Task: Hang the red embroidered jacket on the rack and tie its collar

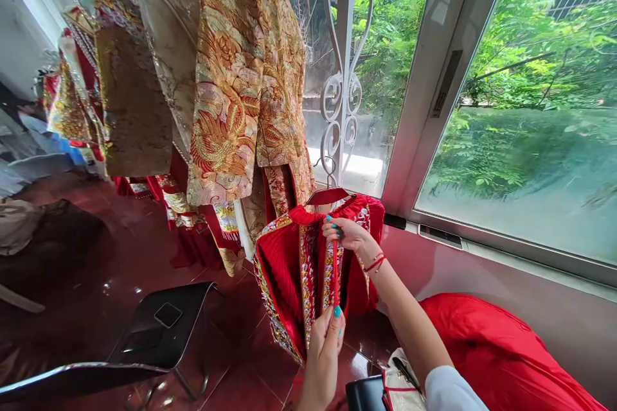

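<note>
Large window (520, 141) spans the right side over a dark red floor (144, 257); gold-embroidered garments (241, 77) hang upper left, a black chair (159, 327) stands lower left, and a red cushion (491, 347) lies under the sill. Centre frame, a red pleated skirt (284, 270) with embroidered bands hangs on a red hanger (328, 196), just below the gold garments and in front of the window. Right hand (349, 234) pinches a thin red ribbon (335, 276) near the skirt's waistband, fingers closed on it; left hand (325, 337) grips the same ribbon lower down, fingers together around it, the ribbon taut between them.
</note>
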Demonstrator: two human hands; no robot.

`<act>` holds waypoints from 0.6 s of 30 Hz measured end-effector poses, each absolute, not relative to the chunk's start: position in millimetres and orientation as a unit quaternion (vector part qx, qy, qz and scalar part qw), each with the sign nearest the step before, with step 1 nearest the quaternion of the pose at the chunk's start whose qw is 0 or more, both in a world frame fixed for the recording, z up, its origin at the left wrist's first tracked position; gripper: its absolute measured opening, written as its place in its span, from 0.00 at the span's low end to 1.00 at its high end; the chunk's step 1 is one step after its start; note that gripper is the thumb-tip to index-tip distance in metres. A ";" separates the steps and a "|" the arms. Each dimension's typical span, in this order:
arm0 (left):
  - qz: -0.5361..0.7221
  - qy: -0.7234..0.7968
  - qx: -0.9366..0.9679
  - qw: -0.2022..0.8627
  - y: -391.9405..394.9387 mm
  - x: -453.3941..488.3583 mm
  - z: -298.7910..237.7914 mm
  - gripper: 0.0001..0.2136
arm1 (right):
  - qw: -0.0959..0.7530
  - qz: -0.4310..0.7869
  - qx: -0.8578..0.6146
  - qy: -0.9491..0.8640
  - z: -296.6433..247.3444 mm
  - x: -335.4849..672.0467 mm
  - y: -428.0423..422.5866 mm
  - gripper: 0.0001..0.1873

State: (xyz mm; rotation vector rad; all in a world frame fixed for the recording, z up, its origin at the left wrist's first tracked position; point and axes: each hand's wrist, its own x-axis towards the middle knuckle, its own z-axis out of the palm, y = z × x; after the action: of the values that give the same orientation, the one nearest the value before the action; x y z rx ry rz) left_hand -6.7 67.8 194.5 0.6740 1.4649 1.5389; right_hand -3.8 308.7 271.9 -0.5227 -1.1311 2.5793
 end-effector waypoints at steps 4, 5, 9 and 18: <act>0.473 0.675 0.406 0.395 76.9 -58.3 187.9 0.21 | 0.142 0.863 -0.197 -0.444 268.4 -1.9 301.4 0.16; 0.452 0.683 0.431 0.380 80.8 -70.1 188.4 0.19 | 0.146 0.855 -0.198 -0.457 267.4 -1.0 300.3 0.16; 0.520 0.675 0.466 0.237 104.7 -98.0 207.1 0.20 | 0.163 0.825 -0.198 -0.503 264.8 1.5 298.1 0.19; 0.479 0.714 0.500 0.105 181.8 -196.4 305.0 0.21 | 0.166 0.792 -0.201 -0.552 269.4 6.8 293.4 0.20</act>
State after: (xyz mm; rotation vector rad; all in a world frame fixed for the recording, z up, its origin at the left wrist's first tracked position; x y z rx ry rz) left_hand -196.4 181.8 305.0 1.4738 2.1030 1.4116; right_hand 6.8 293.4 269.4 -0.5728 -1.5730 2.2549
